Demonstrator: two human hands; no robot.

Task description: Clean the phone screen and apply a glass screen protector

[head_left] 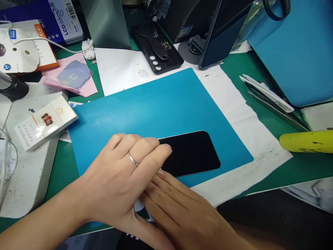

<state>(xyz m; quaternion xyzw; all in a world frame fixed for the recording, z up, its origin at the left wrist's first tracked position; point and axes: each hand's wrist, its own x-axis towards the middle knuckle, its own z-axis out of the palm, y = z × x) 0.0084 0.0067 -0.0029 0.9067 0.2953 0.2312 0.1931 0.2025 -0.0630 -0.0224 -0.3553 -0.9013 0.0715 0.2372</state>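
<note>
A smartphone (194, 154) with a dark screen lies on a blue work mat (145, 100), its left end covered by my hands. My left hand (127, 170), with a ring on one finger, is curled over that end, its fingers pressed together on the phone. My right hand (179, 208) reaches in from the near side, fingers straight and side by side, their tips partly tucked under the left hand. One right fingertip meets the phone's near edge. My right thumb is hidden. A small pale thing shows between the hands, too covered to name.
A cigarette box (45, 121) rests at left on a white device (31, 180). Behind the mat are a black phone case (157, 47) and a dark panel on a stand (218, 34). Tweezers-like tools (270, 97) and a yellow cylinder (309, 141) lie at right.
</note>
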